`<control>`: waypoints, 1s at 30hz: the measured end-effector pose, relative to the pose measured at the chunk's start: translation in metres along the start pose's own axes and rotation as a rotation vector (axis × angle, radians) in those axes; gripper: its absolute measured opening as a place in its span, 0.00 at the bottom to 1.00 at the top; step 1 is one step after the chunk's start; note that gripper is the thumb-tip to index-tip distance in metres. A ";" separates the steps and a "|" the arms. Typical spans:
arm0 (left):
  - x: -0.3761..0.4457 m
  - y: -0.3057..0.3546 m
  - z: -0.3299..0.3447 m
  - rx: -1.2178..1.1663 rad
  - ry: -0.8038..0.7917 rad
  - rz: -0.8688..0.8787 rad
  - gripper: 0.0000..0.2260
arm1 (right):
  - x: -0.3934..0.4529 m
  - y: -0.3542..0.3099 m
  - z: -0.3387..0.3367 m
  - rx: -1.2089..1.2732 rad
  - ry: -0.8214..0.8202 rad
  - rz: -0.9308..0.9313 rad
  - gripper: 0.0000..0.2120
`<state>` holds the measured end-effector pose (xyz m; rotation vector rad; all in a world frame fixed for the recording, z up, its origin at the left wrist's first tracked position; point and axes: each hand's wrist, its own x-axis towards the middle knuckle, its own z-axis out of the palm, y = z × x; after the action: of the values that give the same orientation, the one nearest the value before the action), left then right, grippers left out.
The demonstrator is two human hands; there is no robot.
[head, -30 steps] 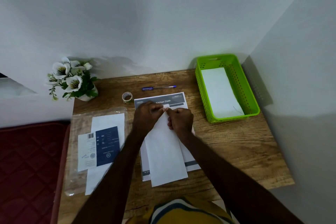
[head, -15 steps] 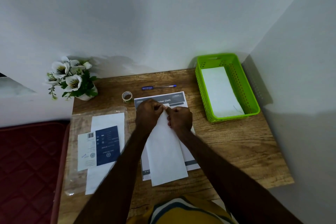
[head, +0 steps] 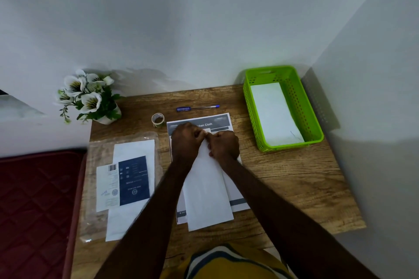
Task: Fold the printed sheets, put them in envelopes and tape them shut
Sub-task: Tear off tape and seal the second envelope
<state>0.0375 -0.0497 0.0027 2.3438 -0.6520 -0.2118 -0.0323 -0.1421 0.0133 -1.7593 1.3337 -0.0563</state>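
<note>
Both hands, the left hand [head: 187,140] and right hand [head: 224,146], pinch the far end of a white envelope [head: 207,192] lying on the printed sheets [head: 235,192]. From the envelope, a tape roll [head: 157,119] sits just beyond-left, a blue pen [head: 197,108] beyond, and a green basket [head: 316,129] holding another envelope to the right.

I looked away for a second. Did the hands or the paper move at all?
Hardly at all. The left hand and right hand pinch the far end of the white envelope just as before, and it lies on the printed sheets in the same place. The tape roll, pen and green basket stayed put too.
</note>
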 end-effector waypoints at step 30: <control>0.013 -0.004 -0.005 -0.158 -0.038 -0.179 0.04 | 0.023 0.004 -0.015 -0.301 -0.107 -0.025 0.31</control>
<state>0.0523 -0.0510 0.0044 2.2498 -0.4271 -0.3757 -0.0331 -0.1696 0.0093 -1.9997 1.2933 0.2330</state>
